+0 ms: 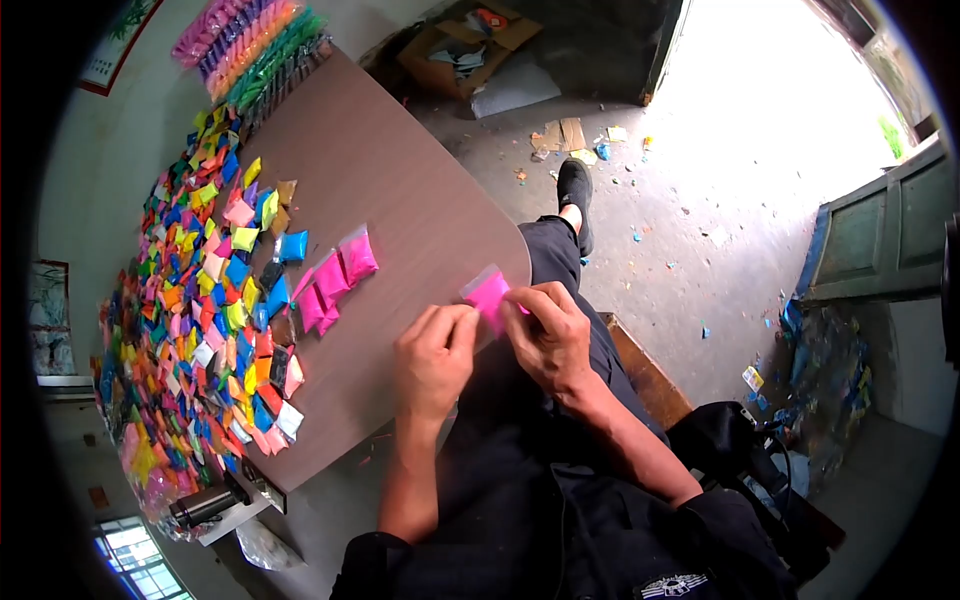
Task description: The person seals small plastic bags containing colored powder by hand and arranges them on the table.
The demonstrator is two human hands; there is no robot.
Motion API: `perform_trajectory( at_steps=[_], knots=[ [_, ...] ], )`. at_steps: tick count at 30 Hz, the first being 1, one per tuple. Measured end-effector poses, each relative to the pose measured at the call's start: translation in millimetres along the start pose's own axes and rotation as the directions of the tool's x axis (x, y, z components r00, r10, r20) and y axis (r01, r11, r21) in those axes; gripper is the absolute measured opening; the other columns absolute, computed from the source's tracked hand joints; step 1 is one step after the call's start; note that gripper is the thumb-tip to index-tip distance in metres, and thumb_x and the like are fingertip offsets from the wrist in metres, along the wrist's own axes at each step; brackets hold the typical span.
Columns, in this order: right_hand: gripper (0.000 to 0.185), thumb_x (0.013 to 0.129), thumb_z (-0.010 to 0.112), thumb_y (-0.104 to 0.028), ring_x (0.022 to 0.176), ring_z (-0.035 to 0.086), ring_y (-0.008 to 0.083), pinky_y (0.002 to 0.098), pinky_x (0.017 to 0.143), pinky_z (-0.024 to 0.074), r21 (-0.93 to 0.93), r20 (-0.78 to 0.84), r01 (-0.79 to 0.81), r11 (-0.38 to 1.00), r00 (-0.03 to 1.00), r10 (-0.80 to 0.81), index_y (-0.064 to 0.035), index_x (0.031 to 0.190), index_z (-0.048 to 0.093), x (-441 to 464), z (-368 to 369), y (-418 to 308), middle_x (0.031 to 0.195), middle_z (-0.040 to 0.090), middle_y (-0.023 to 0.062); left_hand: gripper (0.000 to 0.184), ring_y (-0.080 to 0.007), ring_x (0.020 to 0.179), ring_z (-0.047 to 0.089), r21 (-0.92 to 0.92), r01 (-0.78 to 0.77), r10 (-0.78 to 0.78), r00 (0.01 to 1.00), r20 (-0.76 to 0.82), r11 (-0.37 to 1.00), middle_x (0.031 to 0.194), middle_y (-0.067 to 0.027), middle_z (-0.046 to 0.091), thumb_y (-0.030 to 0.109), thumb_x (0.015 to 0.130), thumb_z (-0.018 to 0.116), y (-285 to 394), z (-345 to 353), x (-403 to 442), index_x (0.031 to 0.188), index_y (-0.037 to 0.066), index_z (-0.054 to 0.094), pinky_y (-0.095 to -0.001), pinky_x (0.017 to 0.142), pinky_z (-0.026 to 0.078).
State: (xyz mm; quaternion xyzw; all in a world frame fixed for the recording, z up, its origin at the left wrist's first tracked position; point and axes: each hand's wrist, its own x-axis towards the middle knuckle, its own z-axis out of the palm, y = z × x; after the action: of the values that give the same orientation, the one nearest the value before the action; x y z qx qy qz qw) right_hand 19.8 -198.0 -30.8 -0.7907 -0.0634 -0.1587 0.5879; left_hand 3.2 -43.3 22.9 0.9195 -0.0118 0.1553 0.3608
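Note:
My right hand (548, 335) pinches the right side of a small, clear packet with bright pink filling (487, 293), held over the table's edge above my lap. Just left of the packet is my left hand (437, 350), its fingers curled and pressed to the thumb. Whatever its fingertips may hold is hidden, and I cannot tell whether they touch the packet. A small group of similar pink packets (333, 282) lies on the brown table (400, 215), up and left of my hands.
A large heap of many-coloured packets (215, 300) covers the table's left side. Bundled coloured packs (250, 50) sit at its far end. An open cardboard box (465, 50) stands on the floor beyond, where scraps of litter (603, 150) are scattered.

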Motion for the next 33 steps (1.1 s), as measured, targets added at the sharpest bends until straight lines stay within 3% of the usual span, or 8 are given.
perform_trajectory(
  at_steps=[1,2,6,10,16,20,31,33],
  knots=[
    [0.016,0.086,0.08,-0.006,0.07,0.069,0.0276,0.0363,0.061,0.0552,0.001,0.001,0.002,1.0,1.0,-0.002,-0.0066,0.1,0.074,0.9,0.1,-0.1,0.091,0.068,0.0107,0.006,-0.0269,0.069,0.067,0.049,-0.069,0.068,0.997,0.032,0.996,0.081,-0.0127,0.069,0.006,0.093,0.074,-2.3,3.0,-1.6,0.091,0.001,0.07,-0.0367,0.063,0.052],
    [0.016,0.086,0.08,-0.006,0.07,0.069,0.0276,0.0363,0.061,0.0553,0.005,0.002,0.008,1.0,1.0,-0.008,-0.0065,0.1,0.074,1.1,-0.3,-0.1,0.091,0.068,0.0107,0.006,-0.0348,0.073,0.068,0.066,-0.087,0.085,0.996,0.032,0.994,0.083,-0.0115,0.068,0.01,0.094,0.073,-8.0,6.2,-1.0,0.091,0.006,0.07,-0.0434,0.064,0.054],
    [0.015,0.086,0.081,-0.006,0.07,0.069,0.0277,0.036,0.062,0.0556,0.01,-0.014,0.03,1.0,0.999,-0.03,-0.0062,0.099,0.074,0.4,0.3,0.6,0.09,0.068,0.0107,0.006,-0.0355,0.072,0.067,0.242,-0.115,0.121,0.993,-0.011,0.963,0.083,-0.0117,0.068,0.009,0.095,0.07,-29.0,6.7,12.3,0.091,0.006,0.069,-0.0439,0.062,0.053],
    [0.014,0.086,0.081,-0.006,0.07,0.069,0.0272,0.0357,0.062,0.0557,0.007,-0.027,0.023,1.0,0.999,-0.023,-0.0059,0.098,0.074,-1.2,0.0,2.8,0.088,0.068,0.0107,0.005,-0.0347,0.071,0.067,0.198,-0.109,0.133,0.985,-0.11,0.974,0.081,-0.0117,0.068,0.008,0.095,0.071,-24.0,1.9,19.6,0.092,0.005,0.069,-0.0437,0.062,0.053],
    [0.014,0.085,0.081,-0.005,0.069,0.069,0.0263,0.0351,0.061,0.0557,0.02,-0.033,-0.004,1.0,0.999,0.005,-0.005,0.097,0.074,-0.7,-1.9,1.8,0.085,0.067,0.0108,0.004,-0.0331,0.074,0.068,0.059,-0.086,0.087,0.996,-0.015,0.995,0.083,-0.0113,0.068,0.009,0.093,0.074,-7.6,-3.7,5.3,0.095,0.006,0.07,-0.0428,0.064,0.054],
    [0.014,0.085,0.082,-0.005,0.069,0.069,0.0266,0.0348,0.061,0.0555,0.012,-0.033,0.049,0.999,0.998,-0.048,-0.0045,0.097,0.074,0.2,-0.7,0.0,0.085,0.067,0.0113,0.005,-0.0334,0.077,0.068,0.25,-0.216,0.203,0.976,0.076,0.944,0.085,-0.0106,0.067,0.008,0.093,0.073,-18.2,0.1,4.2,0.096,0.007,0.069,-0.0434,0.066,0.054],
    [0.015,0.083,0.082,-0.002,0.071,0.069,0.026,0.0346,0.061,0.0556,0.012,-0.05,0.073,0.997,0.996,-0.073,-0.0023,0.096,0.073,-0.7,-5.1,2.4,0.084,0.068,0.0113,0.005,-0.0323,0.076,0.067,0.168,-0.192,0.194,0.981,0.007,0.967,0.084,-0.0096,0.067,0.008,0.092,0.074,-16.5,-1.0,10.8,0.093,0.006,0.069,-0.0425,0.067,0.054],
    [0.014,0.084,0.081,0.0,0.067,0.064,0.0164,0.0275,0.059,0.0507,0.027,-0.064,0.089,0.996,0.994,-0.087,-0.0024,0.096,0.074,-1.0,-4.0,3.9,0.082,0.065,0.0076,0.006,-0.0319,0.077,0.067,0.183,-0.237,0.226,0.971,0.078,0.954,0.085,-0.0093,0.067,0.008,0.092,0.074,-15.3,-0.8,8.2,0.095,0.006,0.069,-0.0422,0.067,0.054]
  ],
)
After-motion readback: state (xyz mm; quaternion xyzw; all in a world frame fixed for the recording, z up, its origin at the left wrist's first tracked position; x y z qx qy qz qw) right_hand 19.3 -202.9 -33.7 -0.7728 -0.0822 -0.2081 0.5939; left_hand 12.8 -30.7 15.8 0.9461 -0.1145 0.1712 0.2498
